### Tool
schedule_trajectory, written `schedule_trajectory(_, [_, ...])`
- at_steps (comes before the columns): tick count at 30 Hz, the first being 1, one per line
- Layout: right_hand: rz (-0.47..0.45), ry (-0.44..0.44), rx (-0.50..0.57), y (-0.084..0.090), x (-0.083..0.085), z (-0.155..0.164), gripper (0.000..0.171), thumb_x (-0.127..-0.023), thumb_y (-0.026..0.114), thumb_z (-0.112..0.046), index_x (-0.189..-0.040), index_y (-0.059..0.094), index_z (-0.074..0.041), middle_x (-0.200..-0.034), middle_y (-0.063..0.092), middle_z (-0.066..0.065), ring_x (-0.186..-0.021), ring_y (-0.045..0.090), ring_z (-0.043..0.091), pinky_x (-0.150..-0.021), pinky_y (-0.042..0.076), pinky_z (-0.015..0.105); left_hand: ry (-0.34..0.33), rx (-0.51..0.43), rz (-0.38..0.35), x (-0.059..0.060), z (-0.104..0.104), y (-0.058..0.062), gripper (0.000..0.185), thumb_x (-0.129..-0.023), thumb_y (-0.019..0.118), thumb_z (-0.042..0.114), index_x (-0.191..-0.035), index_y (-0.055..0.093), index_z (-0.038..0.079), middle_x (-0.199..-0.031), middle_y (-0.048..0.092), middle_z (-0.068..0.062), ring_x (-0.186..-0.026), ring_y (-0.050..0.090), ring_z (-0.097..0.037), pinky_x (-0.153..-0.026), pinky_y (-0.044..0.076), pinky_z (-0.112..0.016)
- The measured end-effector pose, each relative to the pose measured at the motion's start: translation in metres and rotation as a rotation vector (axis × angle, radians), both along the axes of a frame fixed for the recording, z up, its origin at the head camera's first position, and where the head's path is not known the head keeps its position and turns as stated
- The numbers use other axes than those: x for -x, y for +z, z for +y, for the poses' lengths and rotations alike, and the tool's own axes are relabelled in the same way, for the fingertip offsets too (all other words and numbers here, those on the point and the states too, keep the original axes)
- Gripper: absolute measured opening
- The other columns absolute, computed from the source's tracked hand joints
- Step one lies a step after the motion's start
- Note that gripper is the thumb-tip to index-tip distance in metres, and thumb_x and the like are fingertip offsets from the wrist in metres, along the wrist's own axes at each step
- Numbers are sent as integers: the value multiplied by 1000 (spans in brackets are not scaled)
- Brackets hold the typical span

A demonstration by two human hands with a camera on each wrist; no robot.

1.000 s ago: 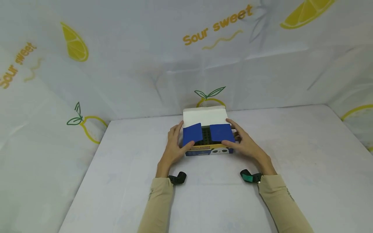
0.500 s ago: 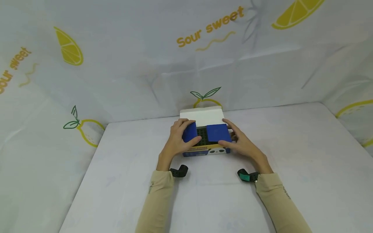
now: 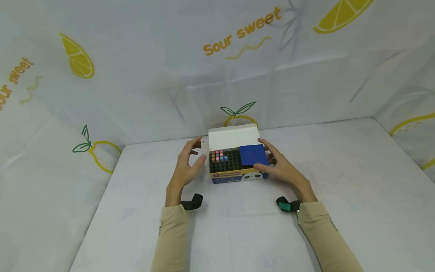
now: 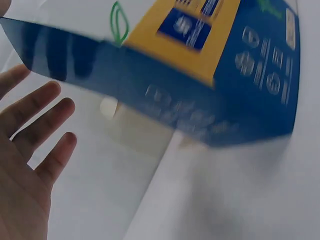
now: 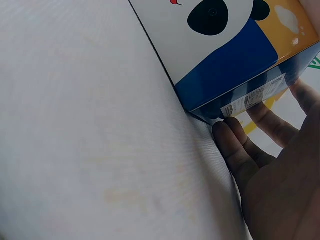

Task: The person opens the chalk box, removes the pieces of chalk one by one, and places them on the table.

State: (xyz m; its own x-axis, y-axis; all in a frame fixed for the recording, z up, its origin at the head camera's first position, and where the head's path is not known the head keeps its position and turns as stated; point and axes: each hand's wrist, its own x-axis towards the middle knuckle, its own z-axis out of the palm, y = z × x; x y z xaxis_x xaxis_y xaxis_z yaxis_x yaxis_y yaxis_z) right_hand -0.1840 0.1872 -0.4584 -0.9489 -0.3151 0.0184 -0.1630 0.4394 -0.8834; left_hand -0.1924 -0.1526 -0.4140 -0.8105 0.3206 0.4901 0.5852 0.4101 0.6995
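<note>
While the box (image 3: pixel 236 163) is sitting near the far edge of the table (image 3: pixel 340 181), well in from both corners, the person is working at it from both sides. The right hand (image 3: pixel 278 168) is resting against the right end, thumb lying on the blue flap (image 3: pixel 253 155) and straight fingers touching the end wall, which I take to be steadying the box and keeping that flap down. The left hand (image 3: pixel 187 168) is hovering just beside the left end with fingers spread and relaxed, holding nothing. On that side the top is standing open, so the dark tray (image 3: pixel 224 162) and a cluster of coloured sticks (image 3: pixel 219 156) at its far-left corner are showing. The white lid (image 3: pixel 232 136) is standing up behind the tray, blocking any reach from the back. Around the table a lemon-printed sheet (image 3: pixel 136 75) is hanging as a backdrop, and black straps are circling both wrists.
</note>
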Motion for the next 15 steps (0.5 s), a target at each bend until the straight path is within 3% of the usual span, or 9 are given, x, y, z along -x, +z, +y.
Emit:
schedule_trajectory(4, [0,1,-9,1,0,0,92,-93,73,-36,-165,14,-34,-157,36,19,-115,56,31,-92,46,41,38,-70,-29,-5,-23,-8,56,-97,58,12,-151,47,5,-136,59,-20,-123,57,-33,-95,50,-49])
schedule_trajectory(9, [0,3,-14,1,0,1,92,-94,73,-35,-165,14,-35,-157,36,19,-114,56,31,-92,46,41,84,-91,-92,-9,-40,-26,54,-95,59,5,-148,52,4,-137,59,-20,-122,55,-30,-95,48,-44])
schedule_trajectory(15, [0,-3,-12,0,-1,1,92,-94,73,-35,-165,14,-35,-156,37,18,-113,55,31,-93,45,41,121,57,-105,-9,-35,-43,50,-89,69,10,-137,63,1,-138,50,-25,-122,42,-42,-102,34,-54])
